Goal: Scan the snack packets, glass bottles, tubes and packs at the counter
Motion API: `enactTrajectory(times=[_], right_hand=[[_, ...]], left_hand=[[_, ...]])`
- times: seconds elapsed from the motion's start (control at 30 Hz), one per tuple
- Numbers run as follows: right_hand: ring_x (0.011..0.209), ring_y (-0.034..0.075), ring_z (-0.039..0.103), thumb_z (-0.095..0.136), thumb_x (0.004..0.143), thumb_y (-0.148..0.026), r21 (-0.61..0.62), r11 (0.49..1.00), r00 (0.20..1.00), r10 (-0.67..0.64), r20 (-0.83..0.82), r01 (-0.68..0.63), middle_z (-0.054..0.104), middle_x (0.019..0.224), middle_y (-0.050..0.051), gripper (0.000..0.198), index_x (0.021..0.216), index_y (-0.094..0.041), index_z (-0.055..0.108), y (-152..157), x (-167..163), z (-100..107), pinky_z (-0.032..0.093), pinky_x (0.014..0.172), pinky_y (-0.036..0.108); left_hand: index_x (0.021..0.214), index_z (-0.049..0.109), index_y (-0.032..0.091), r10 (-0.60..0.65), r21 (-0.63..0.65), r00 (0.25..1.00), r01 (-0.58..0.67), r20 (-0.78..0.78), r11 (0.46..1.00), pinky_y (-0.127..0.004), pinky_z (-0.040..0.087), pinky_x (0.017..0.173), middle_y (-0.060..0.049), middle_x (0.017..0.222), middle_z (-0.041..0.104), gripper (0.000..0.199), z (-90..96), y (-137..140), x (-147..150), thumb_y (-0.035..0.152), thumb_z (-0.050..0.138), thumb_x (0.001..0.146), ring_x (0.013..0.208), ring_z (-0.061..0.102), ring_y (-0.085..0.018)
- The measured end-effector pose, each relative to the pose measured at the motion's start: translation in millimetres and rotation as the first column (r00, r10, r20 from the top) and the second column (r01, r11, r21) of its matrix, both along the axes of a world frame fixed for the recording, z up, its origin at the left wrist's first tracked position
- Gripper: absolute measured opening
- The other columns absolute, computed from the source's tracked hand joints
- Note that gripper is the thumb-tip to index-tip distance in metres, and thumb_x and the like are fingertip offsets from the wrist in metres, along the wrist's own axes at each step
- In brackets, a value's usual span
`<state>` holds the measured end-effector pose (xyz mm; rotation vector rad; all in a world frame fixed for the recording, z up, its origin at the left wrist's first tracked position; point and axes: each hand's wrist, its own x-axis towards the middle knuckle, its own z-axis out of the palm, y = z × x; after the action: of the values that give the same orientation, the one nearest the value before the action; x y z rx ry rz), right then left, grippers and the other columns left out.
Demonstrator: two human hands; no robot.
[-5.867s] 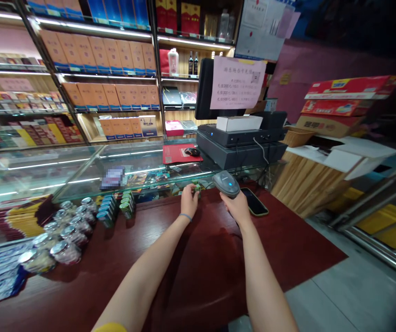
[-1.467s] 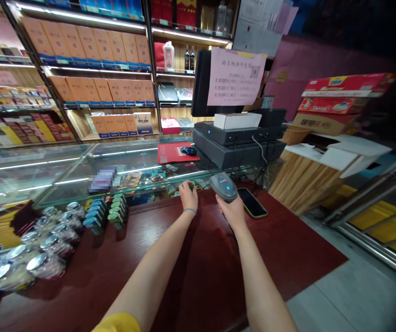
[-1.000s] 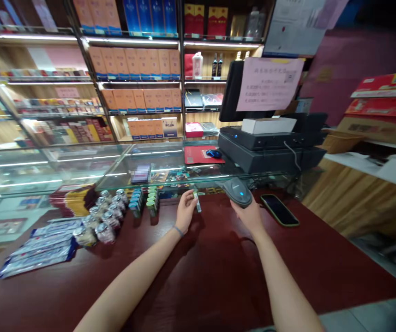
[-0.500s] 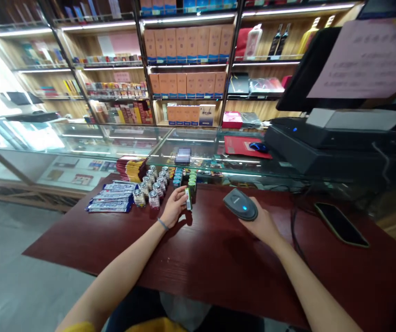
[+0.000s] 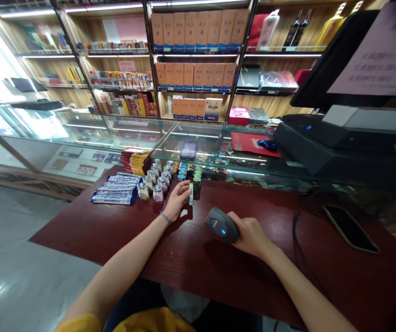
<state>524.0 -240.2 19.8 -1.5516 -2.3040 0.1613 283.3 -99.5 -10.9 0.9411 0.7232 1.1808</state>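
From my position in the room, the left hand [image 5: 177,202] is located over the dark red wooden tabletop [image 5: 184,265], its fingers clamped on a small green-and-white container [image 5: 191,194]. The container stands roughly upright at the fingertips, just in front of a row of green-topped canisters [image 5: 197,173]; whether its base touches the wood cannot be told. A blue-grey wristband [image 5: 165,218] encircles the left wrist. The right hand [image 5: 251,234] grips a grey handheld barcode scanner [image 5: 223,225], its fingers wrapped around the handle. The scanner's indicator shows blue, and its head is directed toward the left hand, apart from the container. A row of blue-topped canisters [image 5: 182,171] stands to the left of the green-topped row. Next in order come silver-lidded glass jars [image 5: 158,192], then blue-and-white sachets [image 5: 115,190] laid flat and overlapping near the table's left edge. Maroon-and-yellow packets [image 5: 136,161] stand in a close rank behind the jars. At the right, a smartphone [image 5: 352,229] lies face up, with a black cable [image 5: 297,230] between it and the right hand. Beyond the tabletop, a red mouse pad [image 5: 248,143] carrying a computer mouse [image 5: 266,145] rests on the glass display case [image 5: 219,154].
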Motion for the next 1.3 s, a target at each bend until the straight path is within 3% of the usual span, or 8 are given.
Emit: enactTrajectory(times=[0.1,0.3,0.5,0.63,0.73,0.9,1.1,1.3], right_hand=[[0.066,0.025,0.072,0.061,0.071,-0.023,0.022,1.0,1.0,0.001,0.006,-0.001,0.073,0.074,0.0,0.034,0.103,-0.025,0.049,-0.4,1.9,0.8,0.031,0.055,0.027],[0.067,0.027,0.072,0.06,0.071,-0.022,0.035,0.999,1.0,-0.025,-0.014,0.025,0.072,0.076,-0.001,0.041,0.11,-0.027,0.047,-0.5,5.7,2.5,0.033,0.056,0.027],[0.067,0.026,0.073,0.061,0.071,-0.021,0.05,0.994,0.995,-0.097,-0.037,0.099,0.073,0.077,0.0,0.045,0.113,-0.028,0.046,2.1,10.6,2.1,0.037,0.056,0.026],[0.068,0.026,0.073,0.065,0.07,-0.024,0.099,0.978,0.982,-0.175,-0.07,0.182,0.075,0.077,0.0,0.044,0.111,-0.028,0.051,5.8,18.0,-0.3,0.04,0.056,0.025],[0.068,0.027,0.074,0.066,0.069,-0.027,0.129,0.964,0.97,-0.223,-0.095,0.234,0.075,0.078,0.001,0.044,0.111,-0.028,0.053,7.9,23.8,-2.2,0.041,0.056,0.026],[0.069,0.028,0.074,0.064,0.075,-0.031,0.139,0.946,0.949,-0.269,-0.161,0.292,0.075,0.076,0.0,0.037,0.111,-0.029,0.053,9.1,29.6,-4.9,0.041,0.056,0.027],[0.066,0.028,0.073,0.065,0.074,-0.035,0.149,0.929,0.93,-0.308,-0.2,0.339,0.073,0.072,0.0,0.04,0.112,-0.028,0.054,10.5,33.4,-4.7,0.041,0.056,0.027],[0.065,0.026,0.072,0.065,0.073,-0.033,0.155,0.917,0.919,-0.335,-0.207,0.368,0.073,0.072,-0.001,0.04,0.111,-0.029,0.055,9.7,36.6,-0.8,0.04,0.054,0.026]], left_hand=[[0.116,0.064,0.024,0.028,-0.012,1.0,-0.028,-0.014,1.0,-0.018,0.045,0.053,-0.003,0.098,0.066,0.057,-3.1,2.9,0.8,0.038,0.087,0.066,0.075,0.061,-0.012],[0.125,0.059,0.025,0.015,0.024,0.999,-0.014,-0.04,1.0,-0.022,0.05,0.059,-0.005,0.106,0.066,0.06,-8.1,4.2,0.4,0.039,0.083,0.071,0.082,0.063,-0.015],[0.127,0.057,0.022,0.122,0.23,0.979,-0.083,-0.161,0.97,-0.027,0.05,0.082,-0.003,0.102,0.063,0.058,-9.4,0.3,3.4,0.031,0.08,0.074,0.09,0.062,-0.014],[0.115,0.063,0.021,0.362,0.426,0.88,-0.212,-0.309,0.88,-0.031,0.048,0.088,-0.005,0.101,0.061,0.048,-12.3,-4.8,10.7,0.025,0.082,0.071,0.094,0.06,-0.018],[0.109,0.062,0.02,0.457,0.505,0.817,-0.246,-0.351,0.827,-0.033,0.049,0.086,-0.006,0.103,0.06,0.042,-15.4,-7.9,18.1,0.025,0.081,0.072,0.096,0.06,-0.02],[0.097,0.058,0.019,0.527,0.552,0.743,-0.255,-0.413,0.794,-0.033,0.047,0.082,-0.002,0.093,0.056,0.037,-15.0,-6.1,28.7,0.019,0.083,0.069,0.085,0.056,-0.017],[0.095,0.053,0.02,0.588,0.619,0.635,-0.211,-0.501,0.756,-0.036,0.045,0.085,-0.002,0.093,0.051,0.036,-15.7,5.9,37.8,0.018,0.081,0.072,0.088,0.054,-0.019],[0.096,0.052,0.021,0.631,0.666,0.608,-0.213,-0.482,0.715,-0.038,0.046,0.086,-0.003,0.095,0.051,0.034,-21.1,14.6,40.4,0.019,0.078,0.074,0.092,0.054,-0.021]])
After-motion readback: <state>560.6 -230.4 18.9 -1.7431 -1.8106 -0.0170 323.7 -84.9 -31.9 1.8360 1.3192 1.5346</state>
